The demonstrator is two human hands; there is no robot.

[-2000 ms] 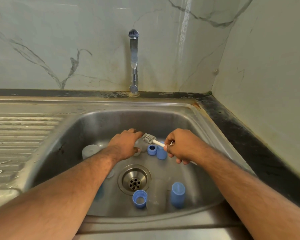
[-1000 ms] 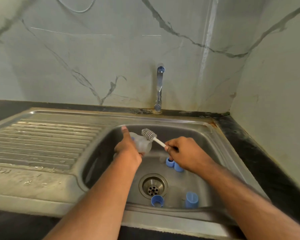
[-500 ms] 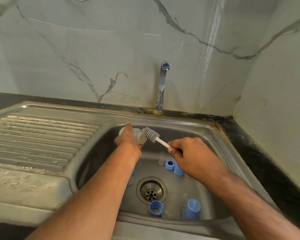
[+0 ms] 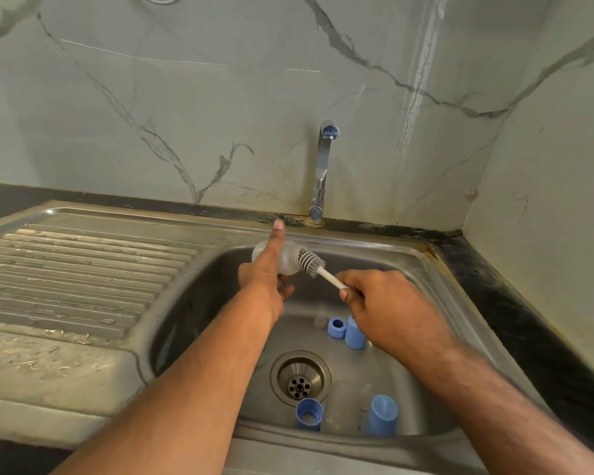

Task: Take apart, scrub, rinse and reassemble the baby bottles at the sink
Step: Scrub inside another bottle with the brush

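While the left hand [image 4: 266,274] grips a clear bottle [image 4: 282,258] over the sink [image 4: 460,303], the right hand [image 4: 384,303] pinches a brush [image 4: 311,262] touching its mouth

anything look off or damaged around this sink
Yes: rust-brown staining marks the sink rim's back right corner, and grime streaks the wall behind the tap. Loose blue bottle caps in the basin fit the washing.
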